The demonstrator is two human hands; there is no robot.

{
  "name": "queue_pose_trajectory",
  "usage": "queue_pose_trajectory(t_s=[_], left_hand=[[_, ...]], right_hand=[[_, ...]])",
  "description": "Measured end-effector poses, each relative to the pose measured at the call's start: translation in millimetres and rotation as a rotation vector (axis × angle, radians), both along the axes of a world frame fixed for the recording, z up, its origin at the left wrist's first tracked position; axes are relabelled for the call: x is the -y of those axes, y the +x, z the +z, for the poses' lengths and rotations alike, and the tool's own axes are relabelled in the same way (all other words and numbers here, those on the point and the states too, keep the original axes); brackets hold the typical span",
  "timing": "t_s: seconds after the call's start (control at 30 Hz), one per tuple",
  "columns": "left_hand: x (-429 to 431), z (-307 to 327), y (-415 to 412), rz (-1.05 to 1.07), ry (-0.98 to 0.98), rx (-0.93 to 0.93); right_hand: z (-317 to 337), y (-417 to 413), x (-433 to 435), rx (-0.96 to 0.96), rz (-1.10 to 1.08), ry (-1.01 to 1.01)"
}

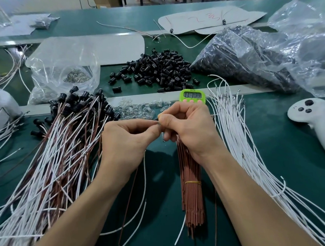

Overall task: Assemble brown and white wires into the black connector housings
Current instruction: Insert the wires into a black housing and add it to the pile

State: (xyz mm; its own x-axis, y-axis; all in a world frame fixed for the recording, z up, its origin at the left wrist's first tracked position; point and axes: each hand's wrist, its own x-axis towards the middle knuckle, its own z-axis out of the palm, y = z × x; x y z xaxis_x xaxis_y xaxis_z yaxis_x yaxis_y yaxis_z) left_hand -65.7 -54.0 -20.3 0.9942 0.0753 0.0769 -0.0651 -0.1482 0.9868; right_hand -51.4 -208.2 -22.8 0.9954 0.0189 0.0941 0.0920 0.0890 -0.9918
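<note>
Head view, nearest first: what lies between the forearms?
— A bundle of straight brown wires [193, 202], tied with a yellow rubber band [193, 182], lies flat on the green table [273, 173] and runs up under the right wrist.
— And the hands?
— Both are raised, meeting just over the bundle's far end. The right hand [188, 129] is curled, thumb and forefinger pinching a small black connector housing [157, 119]. The left hand [125, 141] pinches thumb to forefinger right against that housing, on the top of a trailing wire pair [132, 192], one brown and one white, which hangs from under it. The fingers hide the joint itself.
— To the sides?
— Left, a big heap of brown-and-white leads already capped with black housings [56, 156]. Right, a fan of loose white wires [237, 137], and beyond them a white game controller [315, 118].
— Further back?
— Just behind the hands are a lime-green digital timer [193, 96] and a scatter of tiny clear glass bulbs [142, 108]. Past those sits a loose pile of black connector housings [155, 70], with a clear bag of small metal parts [68, 75] to its left and a large clear bag of black housings [249, 62] to its right.
</note>
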Motion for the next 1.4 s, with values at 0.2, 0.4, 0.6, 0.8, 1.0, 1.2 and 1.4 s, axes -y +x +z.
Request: queue_pose_trajectory(t_s=[0.2, 0.4, 0.6, 0.8, 1.0, 1.2, 1.4], left_hand=[[-7, 4, 6, -0.089, -0.175, -0.209], [-3, 8, 6, -0.015, -0.326, -0.267], [-5, 8, 5, 0.015, -0.393, -0.274], [0, 5, 5, 0.053, -0.396, -0.249], [3, 3, 2, 0.206, -0.137, 0.057], [3, 2, 0, 0.224, 0.027, 0.136], [5, 8, 1, 0.103, -0.293, 0.040]], right_hand=[[2, 0, -4, 0.075, 0.011, -0.031], [5, 0, -2, -0.049, -0.004, 0.087], [3, -6, -9, -0.066, 0.028, -0.214], [2, -9, -17, -0.039, -0.084, -0.266], [3, -10, -21, -0.020, -0.091, -0.157], [3, -10, -19, -0.121, -0.023, -0.002], [10, -10, -18, -0.293, 0.108, 0.175]])
